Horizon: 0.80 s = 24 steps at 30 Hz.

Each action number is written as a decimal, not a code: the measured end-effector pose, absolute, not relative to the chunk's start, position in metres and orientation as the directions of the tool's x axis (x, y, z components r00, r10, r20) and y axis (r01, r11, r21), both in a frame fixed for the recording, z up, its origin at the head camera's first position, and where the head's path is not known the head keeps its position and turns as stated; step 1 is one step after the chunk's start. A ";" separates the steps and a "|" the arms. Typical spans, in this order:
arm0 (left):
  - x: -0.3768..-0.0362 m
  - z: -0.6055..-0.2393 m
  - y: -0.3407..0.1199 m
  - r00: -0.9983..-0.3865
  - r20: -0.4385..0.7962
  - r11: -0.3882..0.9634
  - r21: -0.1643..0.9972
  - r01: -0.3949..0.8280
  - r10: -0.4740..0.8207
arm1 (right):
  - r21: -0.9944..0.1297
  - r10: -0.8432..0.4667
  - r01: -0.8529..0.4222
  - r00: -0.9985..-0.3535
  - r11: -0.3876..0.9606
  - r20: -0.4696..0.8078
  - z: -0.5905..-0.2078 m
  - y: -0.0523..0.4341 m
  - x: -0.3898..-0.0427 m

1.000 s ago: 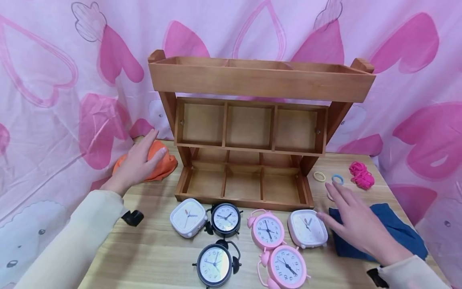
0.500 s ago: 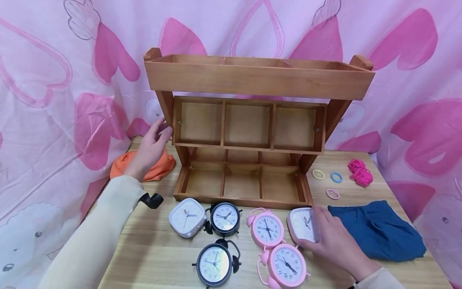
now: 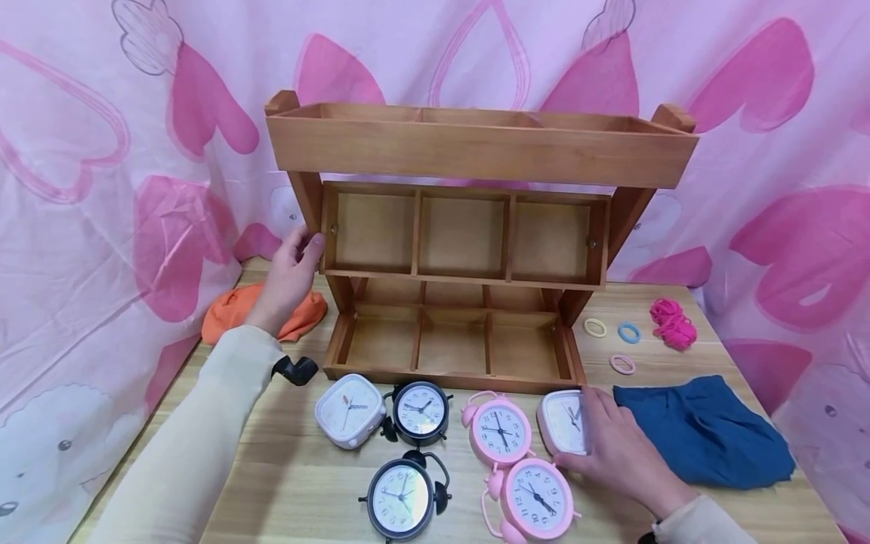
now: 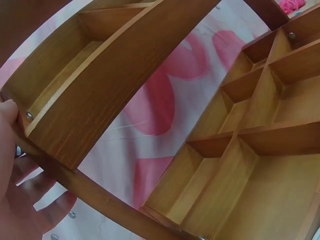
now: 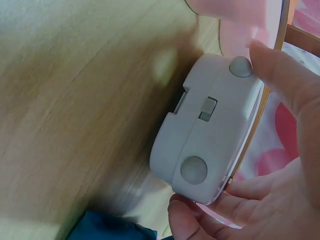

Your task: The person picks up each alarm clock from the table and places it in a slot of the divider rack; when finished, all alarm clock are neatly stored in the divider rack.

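My left hand (image 3: pixel 288 276) grips the left side of the tiered wooden rack (image 3: pixel 469 147). In the left wrist view its thumb lies at the tray's corner and its fingers (image 4: pixel 37 192) are around the side post. My right hand (image 3: pixel 621 446) holds the white square alarm clock (image 3: pixel 563 423) at the rack's front right. The right wrist view shows the clock (image 5: pixel 210 130) between the thumb and the fingers, its side with two round feet and a small switch facing the camera. Part of the dial is hidden by the hand.
Left of centre lie another white clock (image 3: pixel 350 410) and two black twin-bell clocks (image 3: pixel 420 412). Two pink clocks (image 3: pixel 501 429) lie beside the held one. An orange cloth (image 3: pixel 231 310), a blue cloth (image 3: pixel 707 434), pink yarn (image 3: pixel 673 325) and several rings (image 3: pixel 628 332) flank the rack.
My left hand has moved from above the orange cloth right to the rack's side and taken hold. My right hand has come left and down onto the white clock and grasped it.
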<state>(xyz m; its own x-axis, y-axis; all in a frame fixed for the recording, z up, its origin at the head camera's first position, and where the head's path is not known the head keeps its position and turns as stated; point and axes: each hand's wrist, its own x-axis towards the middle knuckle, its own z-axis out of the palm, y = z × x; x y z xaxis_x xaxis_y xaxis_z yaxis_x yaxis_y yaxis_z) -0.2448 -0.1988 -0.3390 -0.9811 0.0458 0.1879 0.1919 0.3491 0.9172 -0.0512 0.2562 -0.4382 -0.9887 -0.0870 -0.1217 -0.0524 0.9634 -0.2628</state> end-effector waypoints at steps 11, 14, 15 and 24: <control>-0.244 -0.342 -0.202 -0.987 0.154 0.395 0.904 0.162 0.052 | -0.300 -0.067 -0.013 -0.984 0.954 -0.168 -0.435 0.257 -0.053; -0.243 -0.342 -0.202 -0.988 0.139 0.392 0.907 0.153 0.063 | -0.312 -0.061 -0.008 -0.985 0.950 -0.160 -0.436 0.257 -0.053; -0.243 -0.343 -0.202 -0.988 0.136 0.391 0.908 0.151 0.067 | -0.318 -0.062 -0.011 -0.986 0.948 -0.153 -0.437 0.257 -0.054; -0.243 -0.343 -0.202 -0.987 0.142 0.386 0.908 0.161 0.078 | -0.333 -0.046 -0.003 -0.992 0.943 -0.119 -0.437 0.252 -0.050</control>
<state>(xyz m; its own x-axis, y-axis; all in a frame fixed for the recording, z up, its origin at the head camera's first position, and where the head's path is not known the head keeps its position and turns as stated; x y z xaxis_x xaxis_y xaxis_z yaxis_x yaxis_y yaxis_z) -0.2426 -0.2022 -0.3426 -0.9868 0.0777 0.1423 0.1613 0.3861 0.9082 -0.0498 0.2524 -0.4371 -0.9918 -0.0457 -0.1192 -0.0034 0.9428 -0.3333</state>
